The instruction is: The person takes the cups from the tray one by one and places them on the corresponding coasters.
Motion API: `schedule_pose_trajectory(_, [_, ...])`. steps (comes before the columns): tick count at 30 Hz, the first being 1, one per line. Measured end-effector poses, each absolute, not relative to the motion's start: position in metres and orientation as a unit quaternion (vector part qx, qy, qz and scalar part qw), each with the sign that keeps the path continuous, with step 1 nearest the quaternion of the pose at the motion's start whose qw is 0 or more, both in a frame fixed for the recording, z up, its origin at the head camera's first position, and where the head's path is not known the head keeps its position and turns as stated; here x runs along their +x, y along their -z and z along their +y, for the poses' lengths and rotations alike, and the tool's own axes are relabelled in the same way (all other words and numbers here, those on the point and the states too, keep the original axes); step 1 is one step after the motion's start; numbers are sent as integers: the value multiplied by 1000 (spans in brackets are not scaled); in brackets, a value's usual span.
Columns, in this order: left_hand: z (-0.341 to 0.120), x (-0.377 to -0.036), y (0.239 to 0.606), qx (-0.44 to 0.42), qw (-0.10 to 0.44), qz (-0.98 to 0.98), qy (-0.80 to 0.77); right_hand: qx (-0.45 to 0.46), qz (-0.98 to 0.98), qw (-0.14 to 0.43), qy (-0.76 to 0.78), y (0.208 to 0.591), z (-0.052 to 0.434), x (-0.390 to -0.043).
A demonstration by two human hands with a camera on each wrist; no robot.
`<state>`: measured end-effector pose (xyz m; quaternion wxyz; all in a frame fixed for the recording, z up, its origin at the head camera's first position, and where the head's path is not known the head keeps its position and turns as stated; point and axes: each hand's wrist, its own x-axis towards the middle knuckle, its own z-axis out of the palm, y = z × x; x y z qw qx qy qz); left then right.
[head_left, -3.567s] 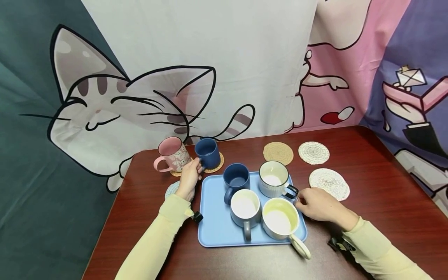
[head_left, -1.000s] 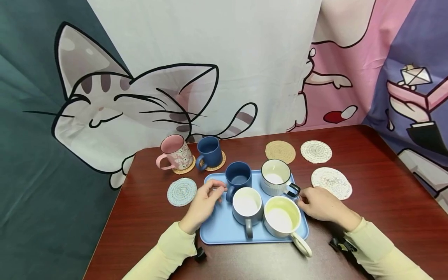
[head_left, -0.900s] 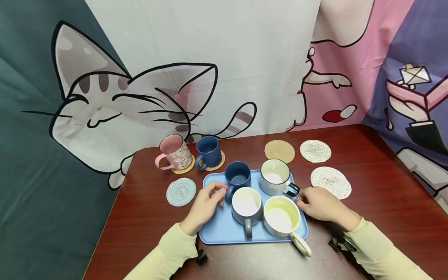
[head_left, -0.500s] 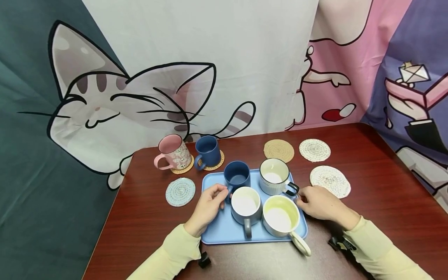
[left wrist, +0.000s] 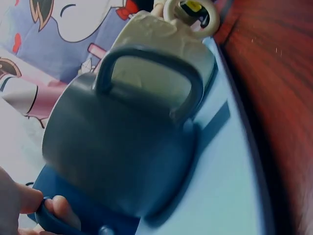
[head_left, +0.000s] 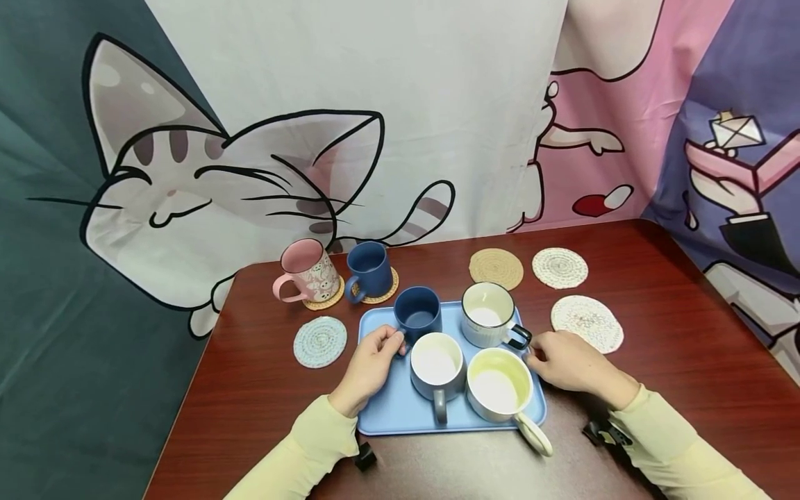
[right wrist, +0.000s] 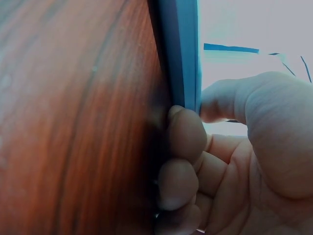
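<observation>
My left hand (head_left: pixel 370 366) pinches the handle of a dark blue mug (head_left: pixel 417 309) at the back left of the light blue tray (head_left: pixel 390 417). The left wrist view shows thumb and finger on that handle (left wrist: pixel 54 220), behind a grey mug (left wrist: pixel 122 142). At the tray's right edge, my right hand (head_left: pixel 565 361) holds the rim (right wrist: pixel 188 58) between thumb and fingers. Also on the tray are the grey mug with a white inside, a cream mug with a black handle (head_left: pixel 486 326) and a cream cup with a yellowish inside (head_left: pixel 500 389).
Behind the tray on the left, a pink mug (head_left: pixel 315 274) and another blue mug (head_left: pixel 370 271) stand on woven coasters. A pale blue coaster (head_left: pixel 320 342) lies left of the tray. A tan coaster (head_left: pixel 496 269) and two white coasters (head_left: pixel 560 268) lie at the back right.
My left hand has left the blue mug on the coaster and come to the tray, where it took the other blue mug's handle. That mug has shifted slightly left. My right hand stays put.
</observation>
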<state>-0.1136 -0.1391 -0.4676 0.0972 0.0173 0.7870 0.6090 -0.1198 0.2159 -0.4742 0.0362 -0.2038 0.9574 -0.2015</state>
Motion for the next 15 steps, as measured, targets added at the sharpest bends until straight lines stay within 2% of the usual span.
schedule_pose_trajectory(9, [-152, -123, 466, 34, 94, 798, -595, -208, 958, 31, 197, 471, 215, -120])
schedule_pose_trajectory(15, [-152, -124, 465, 10, 129, 774, -620, -207, 958, 32, 197, 472, 215, -120])
